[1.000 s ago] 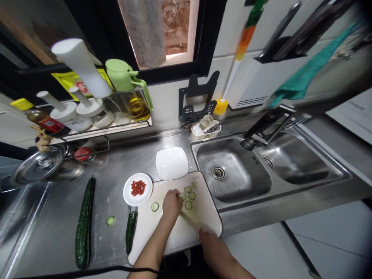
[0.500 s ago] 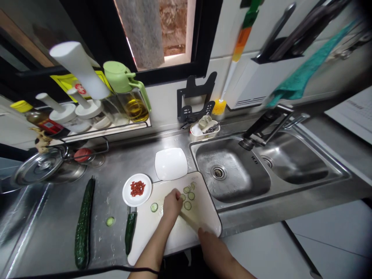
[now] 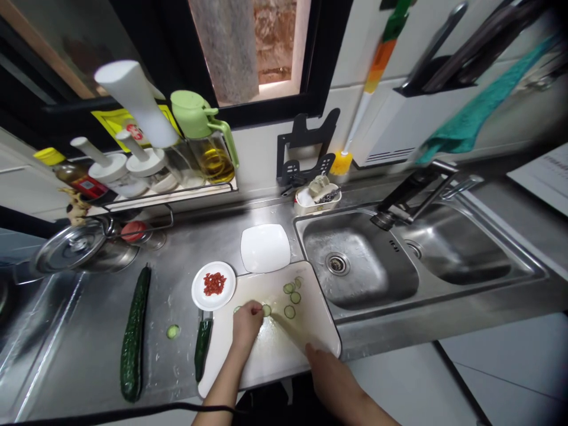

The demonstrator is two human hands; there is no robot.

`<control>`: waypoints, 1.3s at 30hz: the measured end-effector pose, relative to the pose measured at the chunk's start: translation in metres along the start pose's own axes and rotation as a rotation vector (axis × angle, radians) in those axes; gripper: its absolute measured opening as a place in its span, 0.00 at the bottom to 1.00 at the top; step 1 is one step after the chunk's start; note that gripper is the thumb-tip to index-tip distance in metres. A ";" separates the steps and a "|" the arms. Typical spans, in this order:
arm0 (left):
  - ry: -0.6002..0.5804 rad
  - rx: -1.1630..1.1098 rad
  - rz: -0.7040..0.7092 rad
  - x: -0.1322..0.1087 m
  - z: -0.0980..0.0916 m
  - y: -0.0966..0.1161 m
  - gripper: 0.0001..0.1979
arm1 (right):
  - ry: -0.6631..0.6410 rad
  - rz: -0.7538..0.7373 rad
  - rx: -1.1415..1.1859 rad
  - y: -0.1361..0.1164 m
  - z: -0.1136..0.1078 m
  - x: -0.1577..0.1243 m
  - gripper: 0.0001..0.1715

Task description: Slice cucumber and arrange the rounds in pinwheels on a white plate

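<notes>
My left hand is over the middle of the white cutting board, fingers pinched on a thin cucumber slice. My right hand grips a knife at the board's right front; its pale blade slants up-left, with the tip close to that slice. Several cucumber slices lie at the board's right side, and another slice is partly covered by my left hand. A cut piece of cucumber rests along the board's left edge.
A whole cucumber and a cucumber end lie on the steel counter. Behind the board are a plate of chopped red pieces and a white square plate. To the right is a double sink; a seasoning rack hangs at left.
My left hand has shifted left, away from the slice group, with one slice in its fingers. The knife has stayed near it. The view has moved slightly.
</notes>
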State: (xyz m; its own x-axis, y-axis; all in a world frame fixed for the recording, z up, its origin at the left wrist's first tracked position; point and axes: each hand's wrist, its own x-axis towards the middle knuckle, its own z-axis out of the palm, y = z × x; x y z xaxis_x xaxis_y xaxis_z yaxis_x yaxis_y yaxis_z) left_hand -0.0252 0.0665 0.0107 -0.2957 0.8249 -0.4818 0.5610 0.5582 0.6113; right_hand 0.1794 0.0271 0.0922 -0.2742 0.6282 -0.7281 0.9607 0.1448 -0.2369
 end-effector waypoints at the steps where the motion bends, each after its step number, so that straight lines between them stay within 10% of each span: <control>1: 0.011 0.005 -0.010 0.000 0.000 -0.001 0.05 | 0.014 0.001 0.003 -0.001 0.001 0.002 0.29; 39: 0.087 -0.035 0.052 -0.010 0.004 -0.004 0.07 | 0.010 0.006 0.006 -0.003 0.010 0.010 0.32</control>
State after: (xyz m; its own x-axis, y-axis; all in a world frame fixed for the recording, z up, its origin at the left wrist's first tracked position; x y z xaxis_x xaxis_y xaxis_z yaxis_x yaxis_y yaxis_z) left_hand -0.0216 0.0551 0.0105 -0.3335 0.8568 -0.3933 0.5508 0.5157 0.6563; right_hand 0.1731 0.0252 0.0795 -0.2681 0.6369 -0.7228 0.9620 0.1362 -0.2368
